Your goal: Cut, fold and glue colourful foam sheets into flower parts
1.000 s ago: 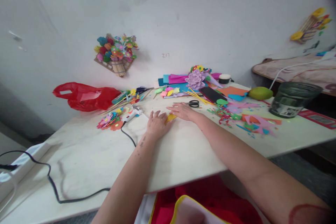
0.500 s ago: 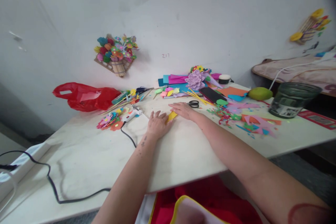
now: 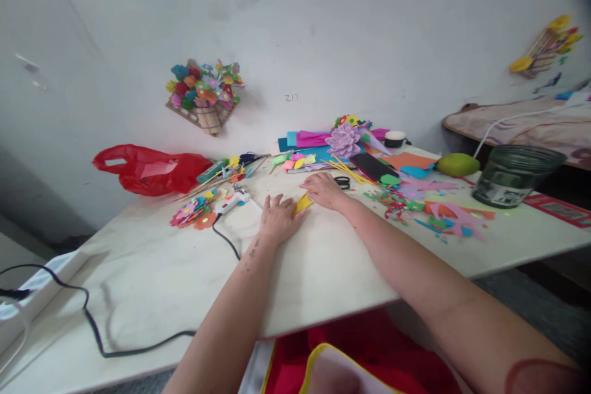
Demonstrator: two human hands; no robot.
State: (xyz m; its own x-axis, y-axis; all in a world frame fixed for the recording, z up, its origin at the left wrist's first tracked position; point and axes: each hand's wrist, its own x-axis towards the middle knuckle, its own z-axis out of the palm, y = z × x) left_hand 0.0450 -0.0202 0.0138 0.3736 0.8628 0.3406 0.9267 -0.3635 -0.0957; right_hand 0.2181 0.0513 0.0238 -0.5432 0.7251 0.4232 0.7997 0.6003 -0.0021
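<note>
A small yellow piece of craft sheet lies on the white table between my two hands, its ends partly covered. My left hand rests at its left end with the fingers stretched and spread on the table and the thumb side against the piece. At the other end, my right hand has its fingers bent together over the piece, pinching its upper right corner. Black-handled scissors lie just beyond the right hand. To the left of my left hand is a white glue gun with a black cord.
Stacked foam flowers and a red plastic bag lie left. Coloured sheets, a purple flower, a phone and scraps spread right. A glass jar stands near a green fruit. A power strip sits at left.
My right hand has shifted slightly, its fingers drawing up and a little right. The left hand and the yellow piece look nearly unmoved.
</note>
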